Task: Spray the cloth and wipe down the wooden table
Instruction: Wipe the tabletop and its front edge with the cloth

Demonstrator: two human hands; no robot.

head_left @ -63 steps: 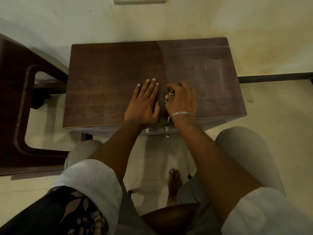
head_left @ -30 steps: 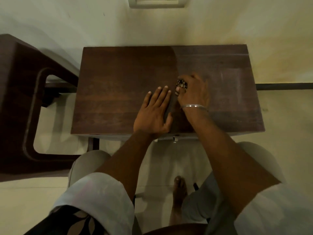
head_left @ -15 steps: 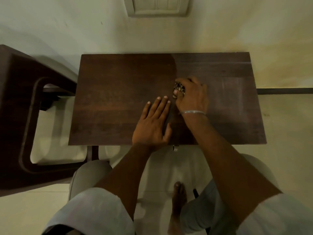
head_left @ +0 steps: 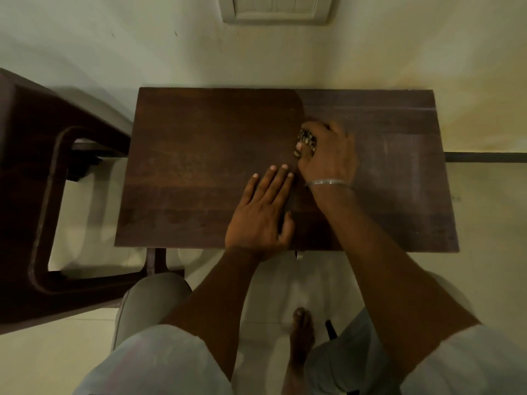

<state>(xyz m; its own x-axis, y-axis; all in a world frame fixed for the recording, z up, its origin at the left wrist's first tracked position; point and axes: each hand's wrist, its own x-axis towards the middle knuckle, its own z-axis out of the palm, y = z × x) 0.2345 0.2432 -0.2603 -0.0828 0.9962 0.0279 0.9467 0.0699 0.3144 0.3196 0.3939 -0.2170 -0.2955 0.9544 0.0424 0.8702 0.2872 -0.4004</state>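
Dark wooden furniture frame (head_left: pixel 25 166) at left; switch plate (head_left: pixel 275 8) on wall (head_left: pixel 114 38) above; dark skirting strip (head_left: pixel 484 157) right.

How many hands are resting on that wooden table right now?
2. The left hand lies flat near the front edge of the table; the right hand is farther back, to its right, curled round a patterned cloth. No others are in view.

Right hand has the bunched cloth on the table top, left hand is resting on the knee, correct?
Not quite. The head view shows the left hand lying flat, fingers straight, on the wooden table instead. The right hand does grip the bunched cloth on the table top.
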